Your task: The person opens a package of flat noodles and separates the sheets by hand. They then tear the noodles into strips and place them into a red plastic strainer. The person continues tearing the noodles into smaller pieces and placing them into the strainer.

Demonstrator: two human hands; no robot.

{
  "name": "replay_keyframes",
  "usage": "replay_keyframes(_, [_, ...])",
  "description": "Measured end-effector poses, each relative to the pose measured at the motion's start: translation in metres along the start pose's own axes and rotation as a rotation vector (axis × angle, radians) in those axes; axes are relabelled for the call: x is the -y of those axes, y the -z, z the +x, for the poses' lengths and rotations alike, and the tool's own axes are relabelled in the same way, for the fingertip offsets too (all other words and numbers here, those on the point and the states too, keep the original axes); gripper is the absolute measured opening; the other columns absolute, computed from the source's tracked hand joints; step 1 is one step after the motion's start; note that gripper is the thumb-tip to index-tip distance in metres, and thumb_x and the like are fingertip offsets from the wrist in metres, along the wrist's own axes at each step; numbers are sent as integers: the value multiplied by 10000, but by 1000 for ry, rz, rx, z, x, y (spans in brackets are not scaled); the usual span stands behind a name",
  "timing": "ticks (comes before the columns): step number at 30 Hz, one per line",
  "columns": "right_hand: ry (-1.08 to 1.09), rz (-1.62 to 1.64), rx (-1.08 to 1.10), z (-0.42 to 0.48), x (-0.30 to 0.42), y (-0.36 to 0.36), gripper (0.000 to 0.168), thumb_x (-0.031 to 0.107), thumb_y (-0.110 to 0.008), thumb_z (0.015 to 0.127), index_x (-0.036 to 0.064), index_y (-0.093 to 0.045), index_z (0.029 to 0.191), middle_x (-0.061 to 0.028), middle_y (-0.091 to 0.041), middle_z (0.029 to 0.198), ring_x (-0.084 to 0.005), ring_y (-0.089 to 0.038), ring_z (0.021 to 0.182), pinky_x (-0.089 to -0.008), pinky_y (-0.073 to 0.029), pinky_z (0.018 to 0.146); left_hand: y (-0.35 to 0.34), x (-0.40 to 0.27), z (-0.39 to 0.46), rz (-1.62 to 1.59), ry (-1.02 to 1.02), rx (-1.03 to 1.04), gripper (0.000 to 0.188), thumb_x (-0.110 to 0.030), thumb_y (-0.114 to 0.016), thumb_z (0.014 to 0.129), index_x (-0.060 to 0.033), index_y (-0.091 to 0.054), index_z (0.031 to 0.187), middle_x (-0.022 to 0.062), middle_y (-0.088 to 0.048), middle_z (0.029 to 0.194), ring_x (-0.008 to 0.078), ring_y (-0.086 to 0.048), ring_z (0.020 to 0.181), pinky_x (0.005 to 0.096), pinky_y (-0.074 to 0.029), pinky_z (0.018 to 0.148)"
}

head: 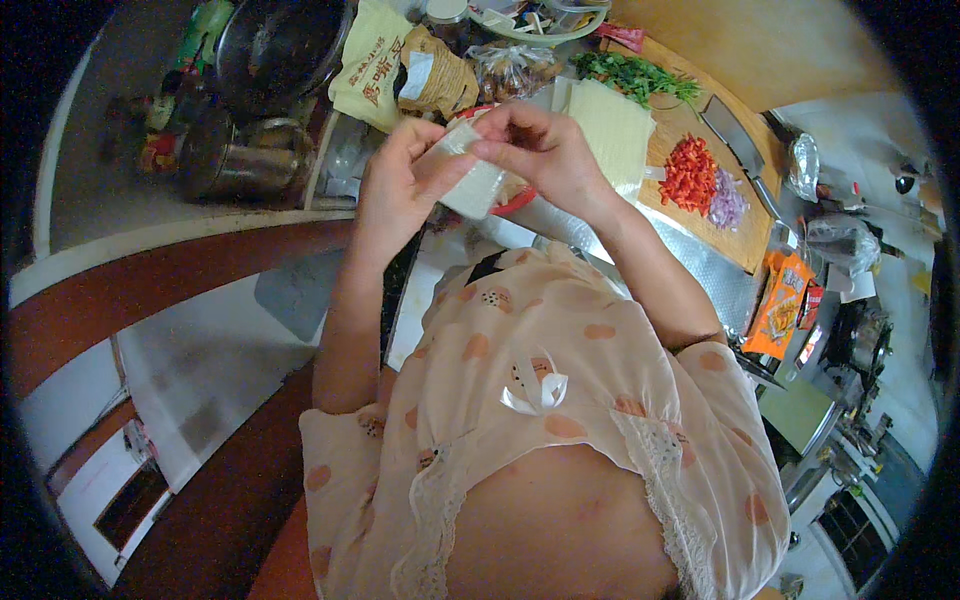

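Note:
Between my two hands is a small, pale, translucent folded sheet or flat packet (474,182); which of the two it is I cannot tell. My left hand (409,169) grips its left side with thumb and fingers. My right hand (536,142) pinches its upper right edge between thumb and forefinger. Just beneath them a red-rimmed bowl (517,202) is partly hidden, and its contents are mostly covered. To the right of my right hand lies a stack of pale yellow square sheets (611,139).
A wooden cutting board (739,251) holds chopped red pepper (688,176), chopped purple onion (727,201), green herbs (630,75) and a cleaver (731,135). Food bags (375,64), a dark pan (281,49) and a metal pot (247,165) stand left. An orange snack packet (778,306) lies right.

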State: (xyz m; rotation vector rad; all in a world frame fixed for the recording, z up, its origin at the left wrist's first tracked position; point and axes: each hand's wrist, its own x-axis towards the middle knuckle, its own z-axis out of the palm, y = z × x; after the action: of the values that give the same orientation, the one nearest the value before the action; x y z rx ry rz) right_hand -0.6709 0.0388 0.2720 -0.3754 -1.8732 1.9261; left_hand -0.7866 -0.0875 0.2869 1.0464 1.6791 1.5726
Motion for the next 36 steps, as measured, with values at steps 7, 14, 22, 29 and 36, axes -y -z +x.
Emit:
replay_keyframes(7, [-1, -170, 145, -8, 25, 25, 126, 126, -559, 819, 29, -543, 899, 19, -530, 806, -38, -472, 750, -189, -397, 674, -14, -5, 4, 48, 8, 79, 130, -94, -605, 767, 15, -558, 819, 25, -576, 733, 79, -514, 684, 217, -421, 610])
replay_keyframes(14, [-115, 194, -96, -16, 13, 21, 143, 169, -523, 843, 33, -535, 885, -13, -543, 791, -74, -500, 725, -225, -408, 685, -23, -25, -1, 407, -358, -17, 89, -47, -588, 756, 12, -569, 820, 74, -588, 748, 143, -547, 678, 245, -433, 627])
replay_keyframes(22, [-276, 837, -737, -26, -90, 107, 173, 172, -429, 874, 16, -456, 944, -104, -525, 871, -215, -537, 781, -381, -467, 723, 10, -14, -32, 86, -249, -550, 151, -117, -577, 781, -34, -528, 897, 80, -588, 903, 179, -539, 833, 297, -436, 765])
replay_keyframes(29, [-105, 832, -645, -36, -58, 142, 249, 256, -444, 877, 15, -462, 938, -27, -455, 697, -145, -453, 648, -267, -420, 632, 18, -49, -31, 67, -20, -361, 228, -100, -604, 756, -30, -499, 946, 68, -580, 908, 155, -545, 791, 292, -452, 748])
replay_keyframes(36, [-49, 25, -59, -28, 66, 47, 203, 202, -620, 756, 63, -577, 898, 24, -490, 742, -46, -448, 658, -175, -360, 568, -31, -60, -9, -17, 69, -27, 125, -16, -638, 715, -29, -536, 787, 36, -579, 754, 77, -538, 686, 221, -449, 585])
